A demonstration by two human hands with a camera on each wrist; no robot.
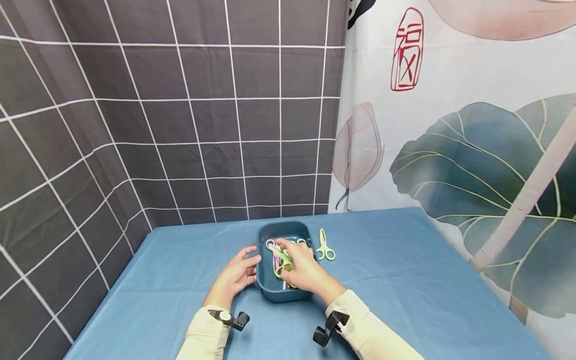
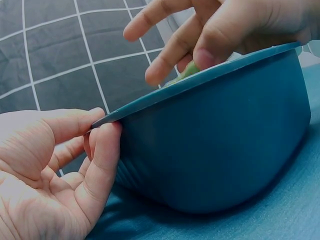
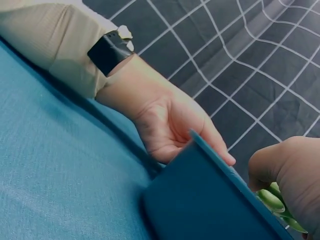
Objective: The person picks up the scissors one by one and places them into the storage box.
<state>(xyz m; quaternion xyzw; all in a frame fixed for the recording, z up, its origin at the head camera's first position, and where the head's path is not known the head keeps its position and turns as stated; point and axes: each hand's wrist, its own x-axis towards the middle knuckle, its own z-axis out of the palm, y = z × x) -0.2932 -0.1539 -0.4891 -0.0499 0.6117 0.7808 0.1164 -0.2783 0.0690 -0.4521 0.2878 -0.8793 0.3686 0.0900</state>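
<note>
A dark blue plastic bin (image 1: 285, 297) stands on the table with several scissors inside. My left hand (image 1: 239, 272) is at its left side; in the left wrist view, thumb and fingertips pinch the bin's rim (image 2: 150, 102). Over the inside of the bin, my right hand (image 1: 302, 265) grips a pair of light green scissors (image 1: 286, 261), whose handles (image 3: 271, 199) peek out under the fingers in the right wrist view. Beneath lie pink scissors (image 1: 276, 263) and others, partly hidden by the hand. A second pair of green scissors (image 1: 324, 247) lies on the cloth, right of the bin.
Blue cloth (image 1: 387, 280) covers the table. Behind and to the left hangs a dark grid-patterned curtain (image 1: 202, 125), with a white leaf-print curtain (image 1: 369, 65) at the right. Each wrist wears a black camera mount (image 1: 330, 328).
</note>
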